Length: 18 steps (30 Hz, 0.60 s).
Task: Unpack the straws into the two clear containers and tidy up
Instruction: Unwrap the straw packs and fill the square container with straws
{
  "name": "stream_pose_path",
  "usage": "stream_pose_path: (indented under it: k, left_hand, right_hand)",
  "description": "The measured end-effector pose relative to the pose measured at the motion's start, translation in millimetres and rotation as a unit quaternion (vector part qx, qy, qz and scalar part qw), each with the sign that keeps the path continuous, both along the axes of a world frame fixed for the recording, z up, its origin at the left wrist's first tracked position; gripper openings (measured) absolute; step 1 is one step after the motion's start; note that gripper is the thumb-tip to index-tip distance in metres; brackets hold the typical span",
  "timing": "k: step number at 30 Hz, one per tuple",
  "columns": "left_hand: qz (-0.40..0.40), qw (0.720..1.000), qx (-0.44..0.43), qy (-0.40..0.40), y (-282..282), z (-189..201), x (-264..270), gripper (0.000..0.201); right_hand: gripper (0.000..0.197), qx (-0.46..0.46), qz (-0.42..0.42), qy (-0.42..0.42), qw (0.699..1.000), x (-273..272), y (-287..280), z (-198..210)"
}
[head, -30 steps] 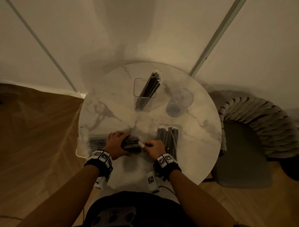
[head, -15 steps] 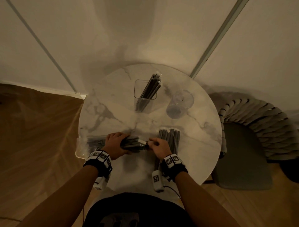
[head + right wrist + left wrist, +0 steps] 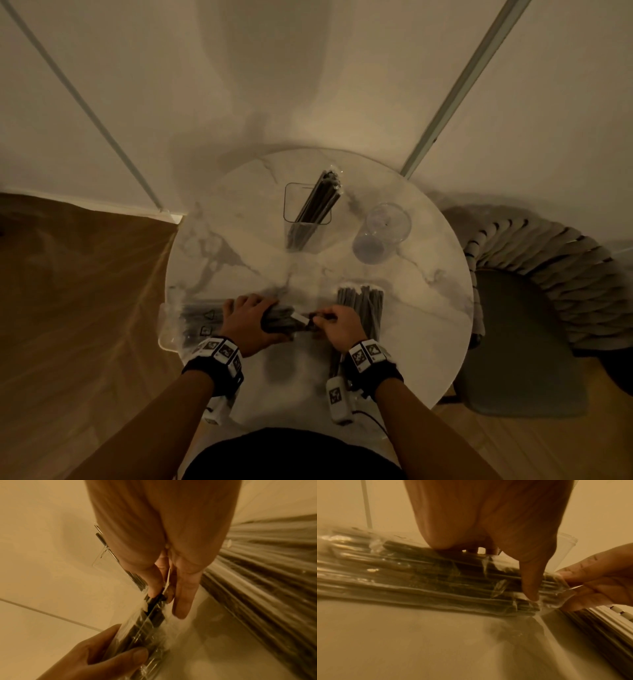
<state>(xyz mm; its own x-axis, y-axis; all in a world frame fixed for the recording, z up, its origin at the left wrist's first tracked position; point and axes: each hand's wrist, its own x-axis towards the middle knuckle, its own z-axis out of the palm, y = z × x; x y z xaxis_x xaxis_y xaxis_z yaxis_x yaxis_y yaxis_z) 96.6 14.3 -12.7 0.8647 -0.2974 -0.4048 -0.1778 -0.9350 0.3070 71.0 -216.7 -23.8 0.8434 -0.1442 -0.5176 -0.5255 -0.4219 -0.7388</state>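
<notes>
The left hand [image 3: 251, 320] is wrapped around a clear pack [image 3: 202, 320] of dark straws, pinning it to the desk [image 3: 428, 308] at its near left. The right hand [image 3: 337, 325] pinches the pack's open end [image 3: 563, 592], fingertips on the plastic flap. A second pack [image 3: 364, 308] lies just right of that hand, apparently unopened. Further back, the square container [image 3: 291, 205] already holds a leaning bundle of straws [image 3: 317, 205], some plastic showing at its top; the round container [image 3: 385, 228] beside it stands empty. Judged so, roughly a third is done: two packs to empty, wrappers to clear. The film is crinkled and glossy, the straws thin and dark.
</notes>
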Motion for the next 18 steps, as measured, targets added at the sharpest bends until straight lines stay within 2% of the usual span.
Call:
stream_pose_path:
  k: [5, 13, 18]
  left_hand:
    - [0.003, 1.000, 0.013, 0.000, -4, 7, 2, 0.101]
    - [0.010, 0.998, 0.041, -0.044, -22, 18, -5, 0.109]
    - [0.015, 0.998, 0.050, -0.040, -33, 20, -11, 0.111]
  right_hand:
    - [0.017, -0.044, 0.002, -0.011, 0.999, 2, -1, -1]
    - [0.020, -0.030, -0.005, -0.014, 0.999, 1, -3, 0]
    - [0.018, -0.016, 0.000, -0.001, 1.000, -1, -1, 0]
